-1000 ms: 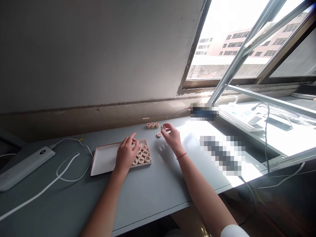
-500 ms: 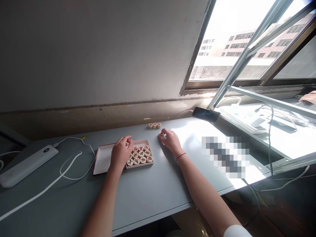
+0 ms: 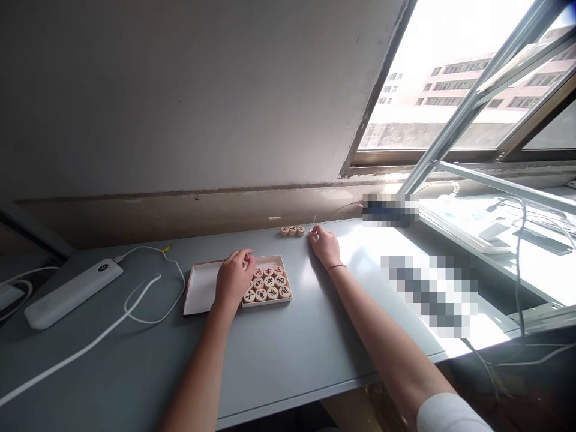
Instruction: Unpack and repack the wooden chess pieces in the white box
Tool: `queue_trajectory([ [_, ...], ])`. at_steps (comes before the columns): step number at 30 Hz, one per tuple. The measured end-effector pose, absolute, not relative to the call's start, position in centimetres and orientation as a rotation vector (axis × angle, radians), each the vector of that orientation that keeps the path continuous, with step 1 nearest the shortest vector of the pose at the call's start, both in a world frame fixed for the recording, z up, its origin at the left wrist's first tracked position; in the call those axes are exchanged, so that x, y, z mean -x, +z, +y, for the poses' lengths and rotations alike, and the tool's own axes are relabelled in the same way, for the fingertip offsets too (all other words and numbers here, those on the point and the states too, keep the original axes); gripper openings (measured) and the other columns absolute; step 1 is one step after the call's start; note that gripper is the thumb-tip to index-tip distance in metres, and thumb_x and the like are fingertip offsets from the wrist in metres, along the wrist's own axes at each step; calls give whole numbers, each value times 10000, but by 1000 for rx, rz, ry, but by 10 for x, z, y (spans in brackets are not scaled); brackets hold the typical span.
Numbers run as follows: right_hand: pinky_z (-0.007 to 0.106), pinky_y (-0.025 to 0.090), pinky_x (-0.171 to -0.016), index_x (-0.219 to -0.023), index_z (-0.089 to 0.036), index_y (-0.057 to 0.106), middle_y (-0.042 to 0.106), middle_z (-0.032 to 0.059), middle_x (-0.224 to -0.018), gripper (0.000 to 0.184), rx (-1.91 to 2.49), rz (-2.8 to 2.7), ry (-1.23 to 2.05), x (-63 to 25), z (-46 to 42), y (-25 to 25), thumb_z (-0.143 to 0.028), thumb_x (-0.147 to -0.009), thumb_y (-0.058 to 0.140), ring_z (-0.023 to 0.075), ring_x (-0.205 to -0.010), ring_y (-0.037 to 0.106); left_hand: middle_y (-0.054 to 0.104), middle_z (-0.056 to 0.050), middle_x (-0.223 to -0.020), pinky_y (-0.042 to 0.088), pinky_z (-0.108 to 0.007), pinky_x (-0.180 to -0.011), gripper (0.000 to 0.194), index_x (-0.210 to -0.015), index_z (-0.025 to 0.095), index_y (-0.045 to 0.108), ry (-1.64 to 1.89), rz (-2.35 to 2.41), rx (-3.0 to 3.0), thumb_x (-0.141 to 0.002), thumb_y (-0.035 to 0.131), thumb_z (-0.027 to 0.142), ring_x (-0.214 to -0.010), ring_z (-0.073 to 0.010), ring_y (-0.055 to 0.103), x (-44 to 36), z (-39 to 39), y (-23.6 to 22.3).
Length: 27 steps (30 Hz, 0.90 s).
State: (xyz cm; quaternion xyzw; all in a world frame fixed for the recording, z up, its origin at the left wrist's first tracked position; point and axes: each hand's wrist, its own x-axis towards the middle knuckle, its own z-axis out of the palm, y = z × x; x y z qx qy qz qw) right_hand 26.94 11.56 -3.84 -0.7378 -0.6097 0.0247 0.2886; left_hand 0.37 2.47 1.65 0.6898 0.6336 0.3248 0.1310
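A shallow white tray with a red rim (image 3: 204, 294) lies on the grey table (image 3: 288, 342), and round wooden Chinese chess pieces (image 3: 270, 283) fill its right end. My left hand (image 3: 234, 277) sits over the tray, its curled fingertips at the pieces. Whether those fingers hold a piece is hidden. Beyond the tray, a row of 3 such pieces (image 3: 292, 231) stands near the wall. My right hand (image 3: 324, 247) rests just right of that row, its fingertips pinched around a pale piece that is mostly hidden.
A white power bank (image 3: 74, 294) with a white cable (image 3: 135, 312) lies to the left. A blurred object (image 3: 427, 297) and a blurred phone (image 3: 390, 210) lie right. A metal-framed open window (image 3: 450, 78) and a cabled white sill stand further right.
My right hand has moved up and right, and the loose piece on the table no longer shows. The left hand has barely moved. The whole view has shifted slightly right.
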Motion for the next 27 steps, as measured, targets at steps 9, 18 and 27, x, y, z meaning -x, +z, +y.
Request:
queue_trajectory([
  [9,297,376,-716,-956,-249,587,687,39,-907,146,1822,-1601,84,-273,128,-52,-246,-820,532,226,-843,546,697,-39,-925,477,-277,-737,239,-1019,214,668,917,1859,-1998,-886,474,255,-849,-189,645,-4,25,14],
  [18,324,402,-729,-938,-245,585,679,51,-849,146,1802,-1606,118,-274,130,-52,-310,-845,494,229,-810,552,703,-46,-929,480,-284,-759,237,-1002,206,673,893,1859,-2030,-878,474,243,-861,-194,648,-4,27,10],
  [27,267,411,-630,-926,-215,625,676,39,-774,217,1584,-1647,347,-241,84,-17,-337,-860,458,172,-654,581,661,-61,-945,448,-286,-742,265,-907,204,685,720,1981,-2054,-858,425,207,-850,-202,621,16,26,23],
])
